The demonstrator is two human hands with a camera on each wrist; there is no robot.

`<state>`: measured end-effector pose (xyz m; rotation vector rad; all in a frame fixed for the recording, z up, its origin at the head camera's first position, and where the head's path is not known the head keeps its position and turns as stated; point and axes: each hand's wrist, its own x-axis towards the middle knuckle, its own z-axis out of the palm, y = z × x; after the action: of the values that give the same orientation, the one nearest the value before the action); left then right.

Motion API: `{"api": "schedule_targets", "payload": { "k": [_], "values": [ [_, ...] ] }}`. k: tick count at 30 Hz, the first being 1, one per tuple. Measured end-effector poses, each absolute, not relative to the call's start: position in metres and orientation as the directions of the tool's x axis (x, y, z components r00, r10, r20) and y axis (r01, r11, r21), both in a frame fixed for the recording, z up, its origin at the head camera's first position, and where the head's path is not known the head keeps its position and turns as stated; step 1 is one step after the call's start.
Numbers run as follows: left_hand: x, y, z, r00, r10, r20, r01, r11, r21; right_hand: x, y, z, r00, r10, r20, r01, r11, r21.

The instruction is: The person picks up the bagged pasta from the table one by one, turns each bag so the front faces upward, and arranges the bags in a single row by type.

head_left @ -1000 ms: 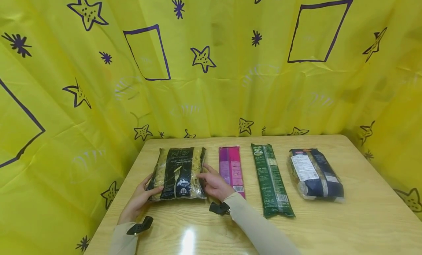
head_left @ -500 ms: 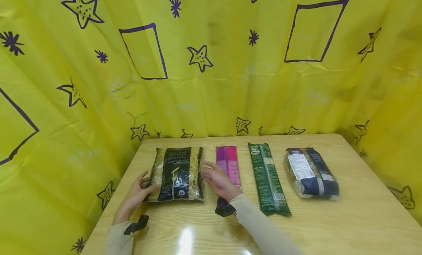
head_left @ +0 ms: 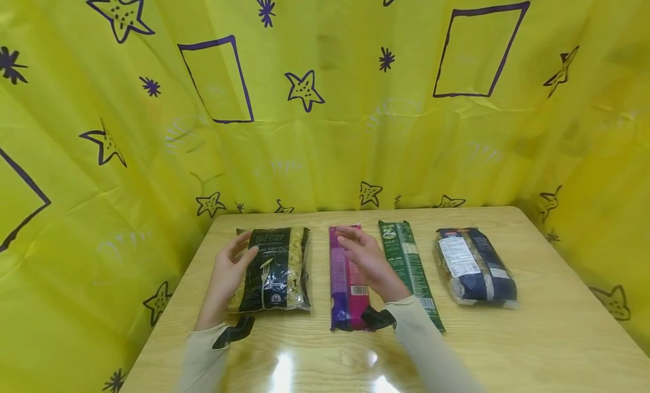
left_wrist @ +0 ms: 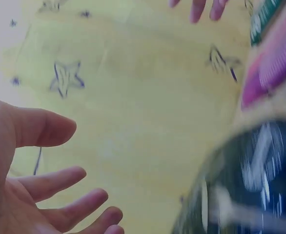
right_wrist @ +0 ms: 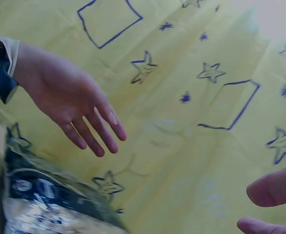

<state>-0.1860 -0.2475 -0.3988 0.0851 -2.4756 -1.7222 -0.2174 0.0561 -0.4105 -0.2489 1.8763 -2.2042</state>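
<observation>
A large clear-and-black bag of penne pasta [head_left: 281, 269] lies flat at the left of the table. Above its left edge my left hand [head_left: 225, 271] is raised with fingers spread, and in the left wrist view the bag shows apart from the fingers [left_wrist: 74, 209]. My right hand [head_left: 373, 263] hovers over a pink-and-purple packet [head_left: 341, 302] with loosely bent fingers holding nothing. Just right of that packet lies a long green spaghetti packet [head_left: 418, 269], partly covered by the right hand and wrist.
A dark blue packet with a white label [head_left: 477, 269] lies farther right in the row. Behind the wooden table [head_left: 548, 325] hangs a yellow curtain [head_left: 335, 150] with drawn stars and frames. It also runs along both sides.
Both hands have let go of the penne bag. The left hand has risen over the bag's left side; the right has moved right, over the pink-and-purple packet. The view has shifted slightly.
</observation>
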Motion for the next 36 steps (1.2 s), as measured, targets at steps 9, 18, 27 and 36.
{"api": "schedule_targets", "payload": {
  "k": [9, 18, 27, 36],
  "values": [
    [-0.201, -0.183, -0.396, -0.994, 0.007, 0.110, 0.109, 0.233, 0.966, -0.215, 0.094, -0.396, -0.980, -0.200, 0.005, 0.024, -0.142, -0.990],
    [-0.214, -0.133, -0.416, -0.998, 0.030, 0.063, 0.066, 0.092, 0.994, -0.217, 0.107, -0.404, -0.986, -0.166, -0.035, 0.058, -0.141, -0.988],
    [-0.216, -0.111, -0.435, -0.994, 0.089, -0.063, -0.055, 0.094, 0.994, -0.222, 0.115, -0.421, -0.978, -0.188, -0.093, 0.124, -0.161, -0.979],
    [-0.215, -0.101, -0.449, -0.989, 0.085, -0.120, -0.112, 0.096, 0.989, -0.226, 0.110, -0.436, -0.967, -0.196, -0.163, 0.189, -0.127, -0.974]
  ]
}}
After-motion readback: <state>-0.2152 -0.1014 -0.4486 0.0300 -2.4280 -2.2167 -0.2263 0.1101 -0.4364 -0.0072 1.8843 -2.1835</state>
